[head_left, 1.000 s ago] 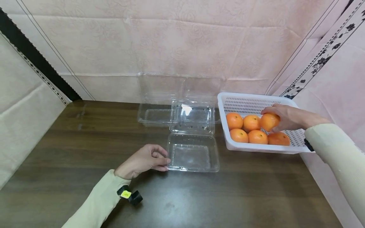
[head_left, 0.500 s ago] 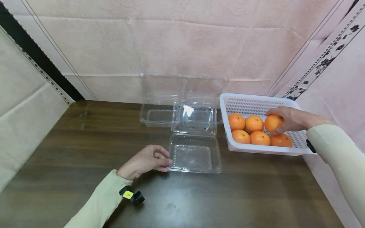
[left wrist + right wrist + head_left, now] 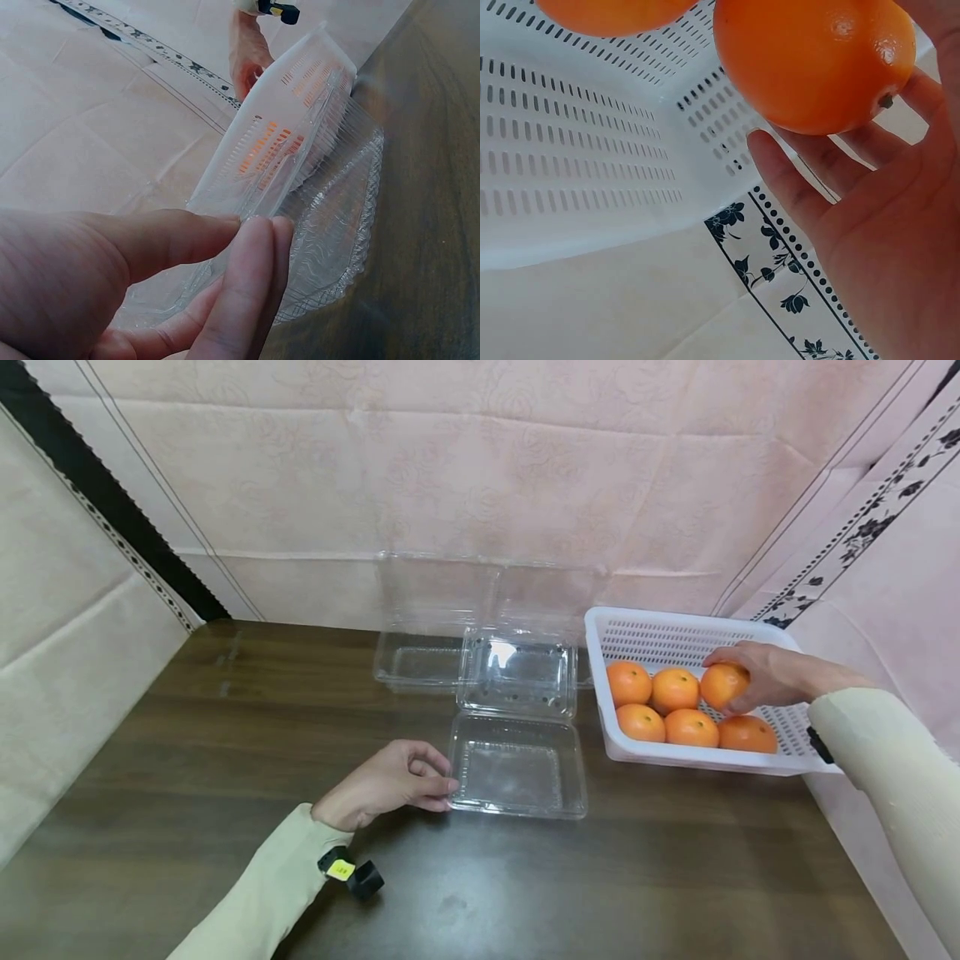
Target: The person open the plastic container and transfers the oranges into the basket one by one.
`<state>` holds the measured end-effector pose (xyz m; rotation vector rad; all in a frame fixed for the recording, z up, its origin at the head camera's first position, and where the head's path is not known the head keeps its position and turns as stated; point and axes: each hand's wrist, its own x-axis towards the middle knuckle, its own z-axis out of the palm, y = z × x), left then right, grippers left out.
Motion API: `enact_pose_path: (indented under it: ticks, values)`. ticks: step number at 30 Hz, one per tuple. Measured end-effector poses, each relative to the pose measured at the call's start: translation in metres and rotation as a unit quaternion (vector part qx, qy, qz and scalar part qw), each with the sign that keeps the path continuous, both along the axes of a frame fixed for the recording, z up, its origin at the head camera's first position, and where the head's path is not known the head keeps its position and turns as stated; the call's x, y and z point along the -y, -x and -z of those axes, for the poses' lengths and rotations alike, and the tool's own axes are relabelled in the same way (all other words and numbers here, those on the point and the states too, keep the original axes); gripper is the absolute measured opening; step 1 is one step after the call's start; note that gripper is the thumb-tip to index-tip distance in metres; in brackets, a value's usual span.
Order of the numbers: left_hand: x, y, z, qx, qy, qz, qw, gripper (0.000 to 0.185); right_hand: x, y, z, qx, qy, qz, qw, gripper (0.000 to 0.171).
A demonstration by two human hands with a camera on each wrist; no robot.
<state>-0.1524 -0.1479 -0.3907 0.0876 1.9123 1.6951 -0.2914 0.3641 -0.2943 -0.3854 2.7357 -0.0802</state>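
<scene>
A clear plastic clamshell box [image 3: 517, 764] lies open on the dark wooden table [image 3: 187, 752], its lid [image 3: 516, 674] tipped back. My left hand [image 3: 386, 783] pinches the box's left rim, which the left wrist view shows between thumb and fingers [image 3: 240, 292]. At the right, a white slotted basket [image 3: 675, 631] holds several oranges [image 3: 666, 710]. My right hand [image 3: 757, 672] grips one orange [image 3: 722, 683] at the basket's back right, and the right wrist view shows that orange [image 3: 814, 60] held in curled fingers above the basket wall [image 3: 577, 180].
More clear clamshell boxes [image 3: 423, 656] sit behind the open one against the pink cloth backdrop [image 3: 480, 485]. The basket overhangs the table's right edge by the flowered cloth wall [image 3: 885, 568]. A pale cloth panel [image 3: 67, 610] stands at the left.
The view has shifted slightly. My right hand keeps its hold on the orange in the basket, nearly still. The left hand stays at the box rim.
</scene>
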Motion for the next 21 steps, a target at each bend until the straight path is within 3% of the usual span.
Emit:
enact_pose_path:
  ticks: [21]
  values:
    - [-0.0016, 0.0001, -0.0008, 0.004, 0.007, -0.006, 0.9999, 0.035, -0.0042, 0.0068, 0.0060, 0.007, -0.002, -0.007, 1.000, 0.079]
